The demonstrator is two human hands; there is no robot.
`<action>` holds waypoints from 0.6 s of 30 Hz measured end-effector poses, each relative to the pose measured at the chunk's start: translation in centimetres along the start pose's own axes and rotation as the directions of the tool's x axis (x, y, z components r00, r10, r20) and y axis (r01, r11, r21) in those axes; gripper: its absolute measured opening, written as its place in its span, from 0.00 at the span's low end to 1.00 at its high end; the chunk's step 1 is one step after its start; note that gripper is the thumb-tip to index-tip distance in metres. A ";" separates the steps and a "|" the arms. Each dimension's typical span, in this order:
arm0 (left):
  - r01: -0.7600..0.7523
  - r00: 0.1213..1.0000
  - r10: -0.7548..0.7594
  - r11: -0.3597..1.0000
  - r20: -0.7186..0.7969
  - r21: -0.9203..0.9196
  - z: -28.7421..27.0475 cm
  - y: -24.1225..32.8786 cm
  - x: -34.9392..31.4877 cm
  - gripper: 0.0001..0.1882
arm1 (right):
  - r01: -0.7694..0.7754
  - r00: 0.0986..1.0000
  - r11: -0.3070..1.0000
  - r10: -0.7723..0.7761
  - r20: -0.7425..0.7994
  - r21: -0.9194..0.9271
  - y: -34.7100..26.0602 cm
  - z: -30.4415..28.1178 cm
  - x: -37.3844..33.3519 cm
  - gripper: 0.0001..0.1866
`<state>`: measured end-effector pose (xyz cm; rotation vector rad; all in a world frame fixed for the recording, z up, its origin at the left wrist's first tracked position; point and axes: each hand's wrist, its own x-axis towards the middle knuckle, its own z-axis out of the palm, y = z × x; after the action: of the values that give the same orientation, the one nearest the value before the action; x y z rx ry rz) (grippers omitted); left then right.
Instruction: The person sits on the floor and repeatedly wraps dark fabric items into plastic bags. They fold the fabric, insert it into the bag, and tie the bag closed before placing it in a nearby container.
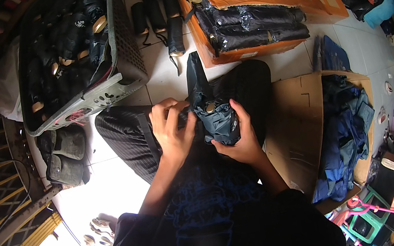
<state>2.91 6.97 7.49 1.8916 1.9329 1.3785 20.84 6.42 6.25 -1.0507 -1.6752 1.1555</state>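
Observation:
A dark green folding umbrella [219, 122] is bundled up in front of me, over my crossed legs. Its loose cloth is gathered in folds, and one narrow flap points away from me. On the near part, my right hand [242, 139] wraps the bundle from the right, thumb underneath. At the left edge of the cloth, my left hand [173, 129] has bent fingers and thumb pinching; the exact bit between the fingertips is hidden. A small round brownish piece shows on the bundle's upper side.
A grey plastic basket [129, 56] full of black folded umbrellas stands far left. Several more umbrellas [154, 13] lie on the white tiles. An orange carton [268, 49] holds black wrapped packs. At right, a cardboard box [292, 130] contains blue and green cloth. Grey pouches [66, 155] lie left.

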 end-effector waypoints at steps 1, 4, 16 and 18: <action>-0.049 0.998 0.048 0.999 0.037 0.021 -0.3 -0.3 0.3 0.15 | 0.007 1.000 0.998 -0.006 0.020 -0.060 -0.5 -0.2 0.3 0.46; 0.257 0.966 -0.251 0.946 0.054 -0.200 0.0 0.0 0.4 0.08 | 0.031 0.997 0.983 -0.019 0.068 -0.182 -1.6 -0.6 1.0 0.44; 0.071 0.995 -0.044 0.945 0.089 -0.318 0.6 2.5 0.2 0.12 | -0.029 0.998 0.988 0.021 -0.050 -0.149 0.1 -0.6 0.3 0.47; 0.215 0.976 -0.196 0.829 0.091 -0.517 0.9 2.9 -0.9 0.11 | -0.084 0.992 0.994 0.078 -0.097 -0.063 0.6 -0.6 0.0 0.49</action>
<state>5.87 6.16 8.39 1.3940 1.4761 1.5837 21.55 6.70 5.77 -1.2065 -1.6199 1.0904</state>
